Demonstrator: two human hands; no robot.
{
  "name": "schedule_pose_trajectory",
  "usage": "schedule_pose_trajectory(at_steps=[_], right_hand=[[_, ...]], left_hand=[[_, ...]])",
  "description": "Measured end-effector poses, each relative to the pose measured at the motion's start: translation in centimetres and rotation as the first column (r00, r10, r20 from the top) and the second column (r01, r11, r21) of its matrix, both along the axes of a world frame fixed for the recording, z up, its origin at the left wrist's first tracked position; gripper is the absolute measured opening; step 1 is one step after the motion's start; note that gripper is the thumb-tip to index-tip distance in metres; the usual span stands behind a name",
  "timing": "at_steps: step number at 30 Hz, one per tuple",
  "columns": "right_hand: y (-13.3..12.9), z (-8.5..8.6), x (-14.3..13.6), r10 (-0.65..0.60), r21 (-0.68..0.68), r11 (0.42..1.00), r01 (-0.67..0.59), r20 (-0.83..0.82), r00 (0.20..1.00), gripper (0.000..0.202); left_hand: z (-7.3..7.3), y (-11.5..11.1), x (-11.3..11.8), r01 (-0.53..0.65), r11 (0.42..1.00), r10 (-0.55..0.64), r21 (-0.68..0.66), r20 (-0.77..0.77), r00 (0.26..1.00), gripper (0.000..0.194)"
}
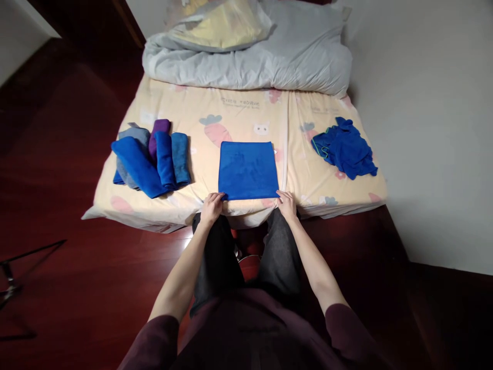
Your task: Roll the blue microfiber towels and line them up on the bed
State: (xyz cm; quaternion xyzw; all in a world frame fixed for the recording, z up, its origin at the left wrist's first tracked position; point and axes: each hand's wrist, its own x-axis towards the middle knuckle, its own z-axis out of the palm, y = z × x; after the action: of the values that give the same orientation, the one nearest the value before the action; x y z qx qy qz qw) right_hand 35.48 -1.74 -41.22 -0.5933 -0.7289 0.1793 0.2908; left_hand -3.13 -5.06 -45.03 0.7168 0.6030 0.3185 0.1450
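A blue towel (pixel 248 169) lies flat as a rectangle on the bed, close to its front edge. My left hand (pixel 212 206) pinches the towel's near left corner, fingers closed on it. At the near right corner, my right hand (pixel 286 204) grips the same towel between thumb and fingers. Left of it sits a pile of rolled or folded towels: a bright blue one (pixel 138 167), a purple one (pixel 159 131), a teal one (pixel 180 158) and a grey one (pixel 133 137). On the right rests a crumpled blue cloth (pixel 348 149) with a green-edged part.
The bed (pixel 173 108) has a yellow sheet printed with carrots. A grey quilt (pixel 300 56) is bunched along the far side, with a yellow pillow (pixel 223 25) on it. A white wall (pixel 431 128) stands at right. Thin black legs of a stand (pixel 11 282) are on the floor at left.
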Motion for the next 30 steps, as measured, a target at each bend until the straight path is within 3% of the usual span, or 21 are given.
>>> schedule_pose_trajectory(at_steps=[5,15,26,30], right_hand=[[0.2,-0.2,0.0,0.015,0.016,1.000,-0.014,-0.027,1.000,0.042],[-0.4,0.5,0.1,0.053,0.091,0.995,-0.043,-0.108,0.993,0.033],[-2.3,0.6,-0.1,0.038,0.052,0.998,-0.029,-0.181,0.983,0.028],[-2.0,0.5,-0.2,0.057,0.046,0.998,-0.049,-0.180,0.982,0.034]], left_hand=[[-0.2,0.3,0.1,-0.080,0.996,0.080,0.044,0.002,0.997,0.038],[0.8,0.0,-0.4,-0.115,0.992,0.110,0.045,0.099,0.989,0.039],[1.5,-3.3,-0.4,-0.145,0.989,0.143,-0.003,0.172,0.975,0.033],[1.8,-3.3,0.2,-0.164,0.986,0.164,-0.013,0.201,0.966,0.032]])
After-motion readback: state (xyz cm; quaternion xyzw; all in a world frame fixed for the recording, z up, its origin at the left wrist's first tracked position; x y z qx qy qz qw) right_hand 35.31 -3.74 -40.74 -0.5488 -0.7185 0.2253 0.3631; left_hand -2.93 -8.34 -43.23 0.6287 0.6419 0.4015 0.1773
